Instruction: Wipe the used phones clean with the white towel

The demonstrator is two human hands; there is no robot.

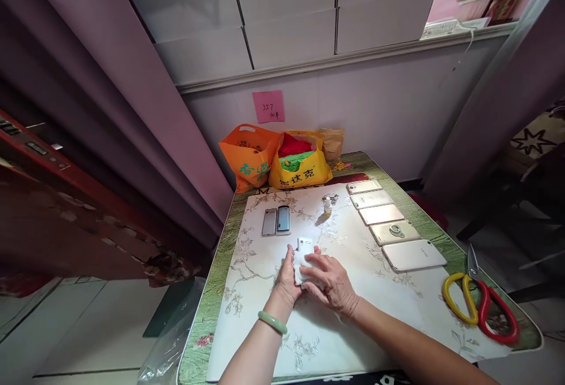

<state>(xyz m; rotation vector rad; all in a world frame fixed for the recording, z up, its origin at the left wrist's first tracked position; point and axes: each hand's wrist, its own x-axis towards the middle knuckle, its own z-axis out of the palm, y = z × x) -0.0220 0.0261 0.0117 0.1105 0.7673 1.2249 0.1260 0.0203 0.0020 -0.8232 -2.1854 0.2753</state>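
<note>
Cradles a light-coloured phone (305, 243) in the left hand (288, 274), with fingers and thumb closed around the edges, above the near middle of the table and with the camera end pointing away from the body. Lays the right hand (332, 282) over the same phone from the right, fingers bent and somewhat spread, against a crumpled white cloth (298, 267) covering much of the lower part. Cannot tell whether pinching this cloth or only pressing on it. Wears a pale green bangle (272, 322) on the left wrist. Works over a white floral tablecloth (247, 296), laid on a green wood-patterned table (203, 320). Has, beyond the left hand, a silver keypad phone (269, 222) and, just beside it, a dark-framed phone (283, 220) with a bluish screen. Has a small white bottle (327, 206) standing upright beyond the hands, near the table's middle. Shows along the right a slanting row of five pale smartphones (382, 214), with a ring holder (396, 230) on the second nearest. Includes, at the near right corner, scissors (473, 262) with one yellow and one red handle. Ends at the far edge with an orange bag (247, 164), a yellow bag (300, 178) full of red and green items, and a brown paper pouch (332, 142), beneath a pink note (269, 115) on the wall.
</note>
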